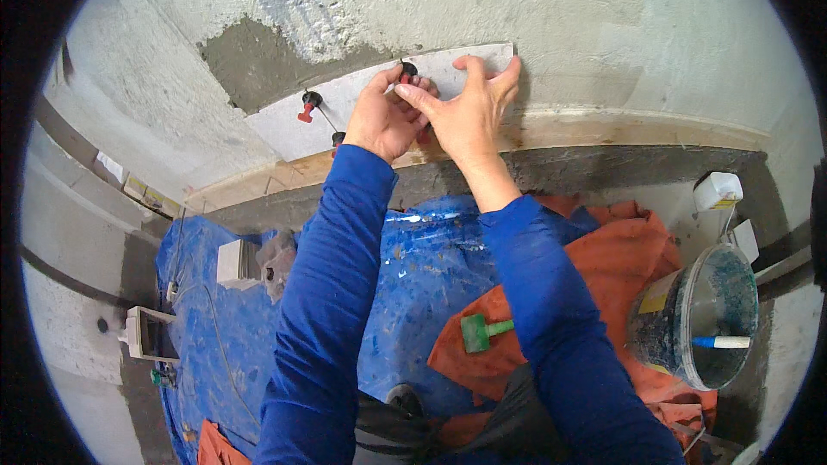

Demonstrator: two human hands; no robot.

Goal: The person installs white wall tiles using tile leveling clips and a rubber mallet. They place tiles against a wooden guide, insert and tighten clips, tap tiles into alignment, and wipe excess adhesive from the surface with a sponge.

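Note:
A row of pale tiles [280, 125] sits on the wall above a wooden ledge. Black and red tile leveling clips mark the joints, one clip [310, 106] to the left of my hands. My left hand [379, 120] is closed, its thumb and fingers around another tile leveling clip [407, 71] near the tiles' upper edge. Beside it, my right hand [469, 112] is open with its fingers spread over the right-hand tile. The right thumb reaches across to the clip my left fingers hold. More red and black parts are partly hidden behind my hands.
Grey mortar [258, 65] covers a wall patch above the tiles. Below are a blue tarp [422, 275], an orange cloth [620, 250] and a green mallet [475, 332]. A bucket [672, 314] with a blue-and-white handle inside stands right; stacked tiles [237, 264] lie left.

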